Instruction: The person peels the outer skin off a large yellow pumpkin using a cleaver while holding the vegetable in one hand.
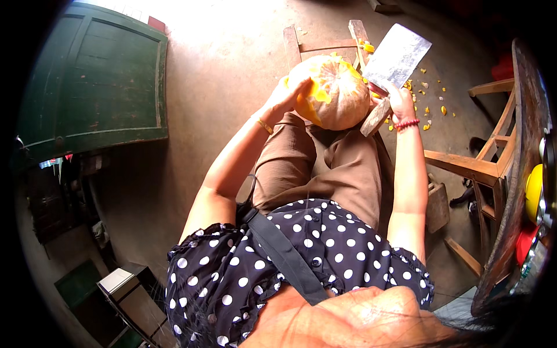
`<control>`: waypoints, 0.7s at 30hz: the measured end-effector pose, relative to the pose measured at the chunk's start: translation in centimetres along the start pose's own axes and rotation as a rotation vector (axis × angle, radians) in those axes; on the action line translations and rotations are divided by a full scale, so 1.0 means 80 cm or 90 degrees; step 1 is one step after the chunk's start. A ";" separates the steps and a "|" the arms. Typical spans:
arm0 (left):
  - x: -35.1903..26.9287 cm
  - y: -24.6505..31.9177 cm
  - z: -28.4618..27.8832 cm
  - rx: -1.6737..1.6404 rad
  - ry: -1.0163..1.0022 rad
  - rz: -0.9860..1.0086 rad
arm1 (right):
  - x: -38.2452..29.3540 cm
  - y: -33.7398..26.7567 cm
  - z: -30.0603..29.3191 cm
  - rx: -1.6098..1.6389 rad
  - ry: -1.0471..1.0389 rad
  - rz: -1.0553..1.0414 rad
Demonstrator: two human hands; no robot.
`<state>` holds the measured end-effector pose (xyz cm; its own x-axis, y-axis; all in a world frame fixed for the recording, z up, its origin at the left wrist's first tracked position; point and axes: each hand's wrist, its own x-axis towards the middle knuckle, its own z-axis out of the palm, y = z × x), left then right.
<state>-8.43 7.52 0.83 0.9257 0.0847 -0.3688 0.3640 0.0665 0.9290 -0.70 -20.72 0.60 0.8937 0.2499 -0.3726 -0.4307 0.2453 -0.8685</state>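
Observation:
A large whole pumpkin (348, 98) rests at my knees, its pale rind partly pared away to bright orange-yellow flesh on the left and top. My left hand (289, 93) holds its left side, thumb lying over the pared area. In my right hand (398, 102) is a cleaver (398, 54) with a broad, shiny rectangular blade, gripped near where the blade joins its wooden handle (376, 117). The blade points up and away, just right of the pumpkin. Behind the pumpkin shows a wooden stool or chair frame (328, 45); the pumpkin hides what supports it.
Orange-yellow peel scraps (426, 111) are scattered on the concrete floor (209, 87) at right. A dark wooden table (500, 243) carries a yellow bowl (534, 193) and other vessels. A wooden chair frame (496, 163) stands beside it. On the left is a green wooden panel (117, 78).

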 end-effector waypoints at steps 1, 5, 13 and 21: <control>-0.007 -0.001 -0.001 -0.024 -0.062 0.016 | -0.016 -0.010 0.007 -0.091 0.003 -0.025; -0.026 -0.008 0.013 -0.087 -0.053 0.030 | -0.080 -0.042 0.055 -0.513 0.092 -0.049; -0.034 -0.026 0.001 -0.166 -0.079 -0.076 | -0.147 0.008 0.119 -0.997 0.023 -0.495; -0.013 -0.085 -0.009 -0.184 -0.031 0.215 | -0.141 0.007 0.137 -1.098 0.040 -0.600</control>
<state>-11.93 7.67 -5.15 0.9940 0.1025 -0.0386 0.0038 0.3193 0.9477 -12.41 -13.15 7.91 0.7459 0.5698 0.3451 0.6301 -0.7714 -0.0883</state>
